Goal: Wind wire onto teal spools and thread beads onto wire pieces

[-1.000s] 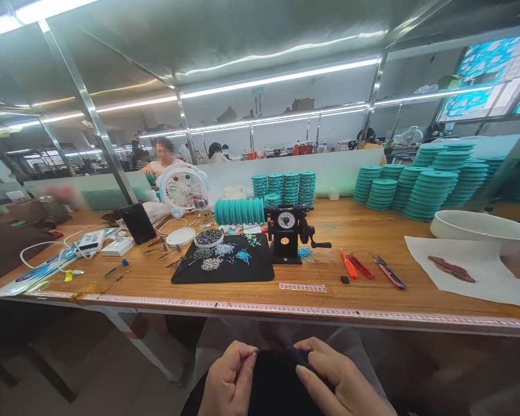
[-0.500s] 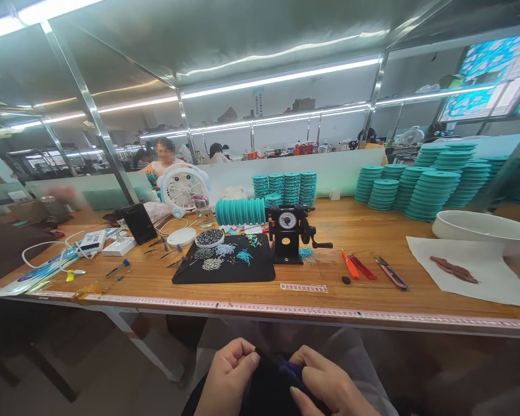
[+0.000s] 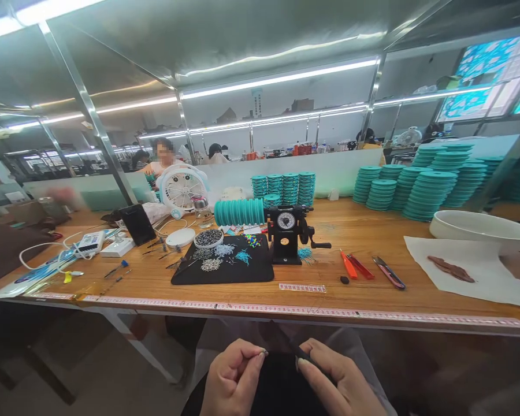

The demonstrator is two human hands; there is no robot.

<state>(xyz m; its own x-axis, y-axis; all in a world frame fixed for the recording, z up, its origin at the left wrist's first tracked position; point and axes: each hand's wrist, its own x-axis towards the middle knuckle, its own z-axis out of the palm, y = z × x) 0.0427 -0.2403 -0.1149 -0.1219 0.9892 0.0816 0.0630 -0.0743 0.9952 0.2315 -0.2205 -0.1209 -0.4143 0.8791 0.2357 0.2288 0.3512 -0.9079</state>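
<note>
Below the table's front edge, over dark cloth [image 3: 281,384] on the lap, my left hand [image 3: 234,378] is closed in a pinch. A tiny greyish piece [image 3: 264,352] shows between its thumb and forefinger, too small to name. To its right, my right hand [image 3: 340,378] is wrapped round a slim dark tool [image 3: 302,353], whose far end points up and left and blurs into the dark background. The two hands are apart. On the table ahead lies a black mat [image 3: 221,275] with piles of small beads and pins, and a bowl of dark beads [image 3: 208,238].
A black hand-cranked winder [image 3: 286,248] with teal spools [image 3: 239,212] stands mid-table. To its right lie an orange-handled tool [image 3: 348,264], thread snips [image 3: 389,273] and white paper [image 3: 420,260]. More teal spools [image 3: 429,193] are stacked behind. A fan [image 3: 182,188] stands left; co-workers sit beyond.
My hands have drawn slightly apart. A tiny piece now shows in my left fingertips, and the slim dark tool shows more clearly in my right hand. The dark blue patch between them is gone.
</note>
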